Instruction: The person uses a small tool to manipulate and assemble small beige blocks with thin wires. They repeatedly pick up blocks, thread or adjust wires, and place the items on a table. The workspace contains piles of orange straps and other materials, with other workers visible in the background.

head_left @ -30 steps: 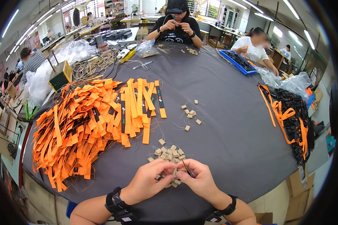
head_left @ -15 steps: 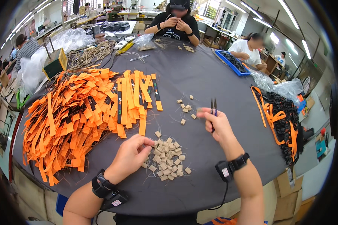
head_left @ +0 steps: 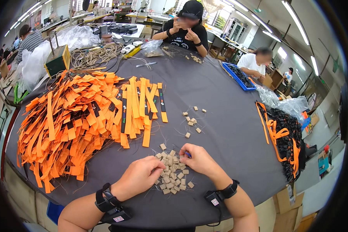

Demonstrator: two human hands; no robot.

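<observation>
A loose pile of small tan blocks [head_left: 173, 177] with thin threads lies on the dark grey table cover near me. My left hand [head_left: 145, 173] is at the pile's left edge, thumb and forefinger pinched together; whatever they pinch is hidden. At the pile's upper right, my right hand [head_left: 199, 159] is closed around thread snips [head_left: 188, 154]. Only a bit of their blue handle shows; the blades are out of sight. Farther off lies a smaller, scattered group of the same blocks [head_left: 190, 123].
A big heap of orange and black strips [head_left: 77, 123] covers the left side. Black pieces with orange straps [head_left: 282, 135] lie at the right, near a blue tray [head_left: 239, 77]. Cord [head_left: 96, 56], a pen [head_left: 146, 64] and a plastic bag [head_left: 152, 48] lie farther back. A co-worker [head_left: 183, 31] sits opposite.
My right hand has come back from the far group to the near pile, and one more block lies in that group. My left hand stays at the pile, fingers pinched.
</observation>
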